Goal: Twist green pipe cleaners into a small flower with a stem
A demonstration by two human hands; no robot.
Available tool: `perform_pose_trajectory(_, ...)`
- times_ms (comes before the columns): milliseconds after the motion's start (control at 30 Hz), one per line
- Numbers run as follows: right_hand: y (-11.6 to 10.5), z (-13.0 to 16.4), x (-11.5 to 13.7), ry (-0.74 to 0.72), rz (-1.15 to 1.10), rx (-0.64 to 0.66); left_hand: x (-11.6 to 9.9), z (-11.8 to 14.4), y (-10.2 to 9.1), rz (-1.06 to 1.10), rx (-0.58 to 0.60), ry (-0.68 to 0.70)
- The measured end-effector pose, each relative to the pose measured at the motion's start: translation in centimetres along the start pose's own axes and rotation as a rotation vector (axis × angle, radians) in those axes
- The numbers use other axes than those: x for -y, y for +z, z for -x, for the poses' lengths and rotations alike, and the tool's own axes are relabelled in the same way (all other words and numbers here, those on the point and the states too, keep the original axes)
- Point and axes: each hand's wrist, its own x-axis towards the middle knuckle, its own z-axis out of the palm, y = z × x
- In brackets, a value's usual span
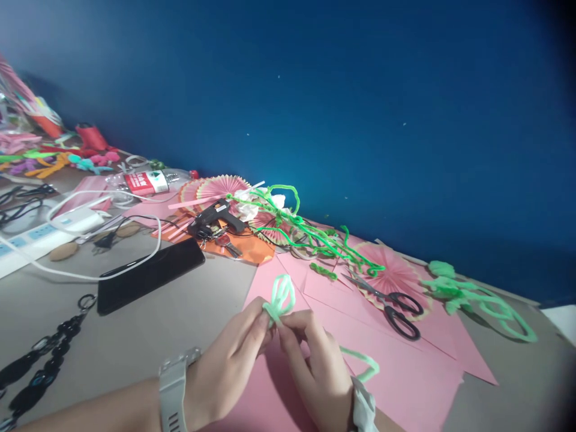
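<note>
Left hand (234,360) and right hand (315,366) both pinching a looped pale green pipe cleaner (279,297) over pink paper (405,360), black scissors (396,309) just beyond, black phone (148,273) beside the paper's left edge

Black scissors (396,306) lie on pink paper (418,354); a glue gun (218,217), smartphone (148,275) and power strip (31,239) sit further left.

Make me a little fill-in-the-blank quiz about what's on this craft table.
1. Both hands, left hand and right hand, pinch a light ____ pipe cleaner.
2. The scissors have ____ handles.
3. The left wrist wears a ____.
4. The phone lies on the grey table, its screen ____.

Missing words: green; black; watch; dark
</note>
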Motion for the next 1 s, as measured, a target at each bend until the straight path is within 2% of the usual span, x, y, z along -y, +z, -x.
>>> perform_pose_trajectory(100, -0.2, -0.1, -0.1, -0.048, 0.024, 0.02, 0.2, -0.1, 0.0, 0.151, 0.069, -0.076)
perform_pose_trajectory(200, -0.2, -0.2, 0.0, -0.057, 0.033, 0.03, 0.1, -0.4, 0.0, 0.202, 0.112, -0.072)
perform_pose_trajectory(400, -0.1, -0.4, 0.1, -0.014, 0.062, 0.027, -1.5, -0.4, -0.1, -0.2, 0.029, 0.109)
perform_pose_trajectory(567, -0.1, -0.4, 0.1, 0.025, 0.082, 0.058, -1.9, -0.1, -0.2, -0.251, 0.039, 0.178)
perform_pose_trajectory(733, -0.3, -0.5, 0.2, 0.036, 0.079, 0.082, -1.8, -0.3, -0.4, -0.258, 0.002, 0.175)
perform_pose_trajectory(867, -0.1, -0.5, 0.1, 0.067, -0.021, 0.071, -1.7, -0.6, -0.3, -0.157, -0.021, 0.16)
perform_pose_trajectory(1000, 0.1, -0.9, 0.1, 0.196, -0.237, -0.023, -0.9, -1.1, -0.4, 0.227, 0.143, 0.011)
